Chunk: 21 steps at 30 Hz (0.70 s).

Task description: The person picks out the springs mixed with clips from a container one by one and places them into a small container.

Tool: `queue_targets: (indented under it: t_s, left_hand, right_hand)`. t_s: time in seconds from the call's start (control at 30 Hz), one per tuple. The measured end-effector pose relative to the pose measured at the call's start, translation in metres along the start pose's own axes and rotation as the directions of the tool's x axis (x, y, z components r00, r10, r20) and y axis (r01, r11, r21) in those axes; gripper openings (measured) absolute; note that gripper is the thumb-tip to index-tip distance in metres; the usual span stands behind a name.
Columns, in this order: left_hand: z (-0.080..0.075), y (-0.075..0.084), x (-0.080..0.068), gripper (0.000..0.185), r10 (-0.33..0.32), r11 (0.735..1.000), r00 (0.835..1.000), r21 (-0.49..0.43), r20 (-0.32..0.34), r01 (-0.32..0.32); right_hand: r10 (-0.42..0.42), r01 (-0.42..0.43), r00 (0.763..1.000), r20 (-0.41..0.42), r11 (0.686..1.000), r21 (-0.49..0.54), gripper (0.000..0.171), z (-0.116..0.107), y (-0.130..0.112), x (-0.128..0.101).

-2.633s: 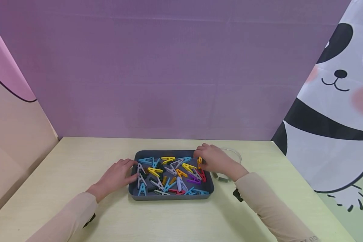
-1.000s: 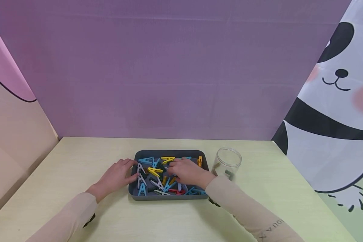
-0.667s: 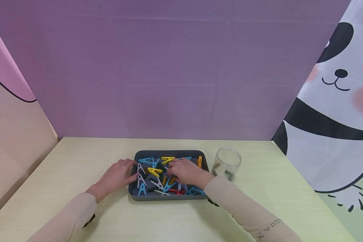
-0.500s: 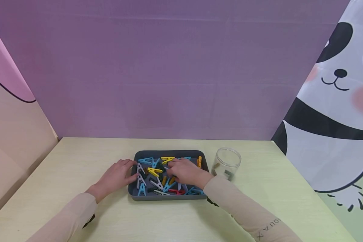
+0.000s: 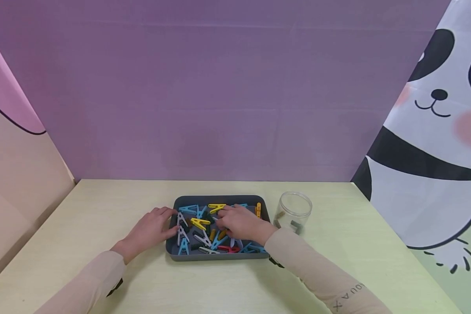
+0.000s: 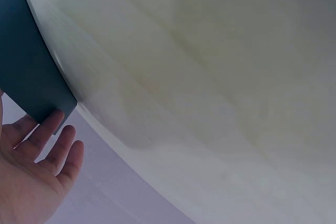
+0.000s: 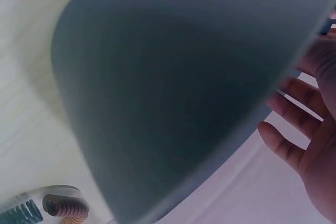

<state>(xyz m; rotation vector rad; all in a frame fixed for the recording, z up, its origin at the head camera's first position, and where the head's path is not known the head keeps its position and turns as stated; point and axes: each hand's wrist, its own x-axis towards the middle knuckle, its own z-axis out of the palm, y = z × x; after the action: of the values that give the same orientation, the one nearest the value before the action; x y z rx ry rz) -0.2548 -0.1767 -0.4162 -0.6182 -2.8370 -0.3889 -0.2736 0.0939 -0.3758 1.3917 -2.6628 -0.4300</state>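
A dark grey tray (image 5: 220,257) on the pale table holds several coloured clothes-peg pieces and coil springs, among them a yellow peg (image 5: 216,207) and an orange peg (image 5: 258,209). My left hand (image 5: 161,221) rests with straight fingers against the tray's left rim; the left wrist view shows the left hand's fingers (image 6: 52,140) touching the tray wall (image 6: 26,72). My right hand (image 5: 239,223) lies over the middle of the tray, fingertips down among the pieces. In the right wrist view the right hand's fingers (image 7: 299,129) look loosely straight beside the tray (image 7: 173,93).
A clear plastic jar (image 5: 294,213) stands just right of the tray with a few small springs in it; the jar (image 7: 47,205) also shows in the right wrist view. A purple backdrop closes the table's far edge, with a panda curtain on the right.
My right hand came from the tray's right end by the jar to the tray's middle and has stayed nearly still for the last second. The left hand has not moved.
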Motion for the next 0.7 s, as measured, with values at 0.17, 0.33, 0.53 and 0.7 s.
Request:
queue_targets:
  t_s: [0.17,0.33,0.53,0.7]
  left_hand:
    - [0.000,0.000,-0.001,0.046,-0.004,1.000,1.000,-0.006,0.004,0.004]
    - [-0.001,0.001,-0.001,0.046,-0.006,1.000,1.000,-0.007,0.005,0.006]
    - [-0.002,0.002,-0.001,0.045,-0.010,1.000,1.000,-0.011,0.003,0.010]
    - [-0.001,0.002,-0.001,0.045,-0.012,1.000,1.000,-0.008,0.006,0.012]
  right_hand:
    - [0.010,-0.010,1.000,-0.021,1.000,0.010,0.017,-0.001,0.004,-0.003]
    - [0.034,-0.034,0.999,-0.027,0.999,0.015,0.017,-0.004,0.010,-0.008]
    - [0.063,-0.062,0.997,-0.040,0.998,0.017,0.021,-0.012,0.017,-0.017]
    - [0.099,-0.095,0.993,-0.071,0.994,0.063,0.021,-0.014,0.024,-0.026]
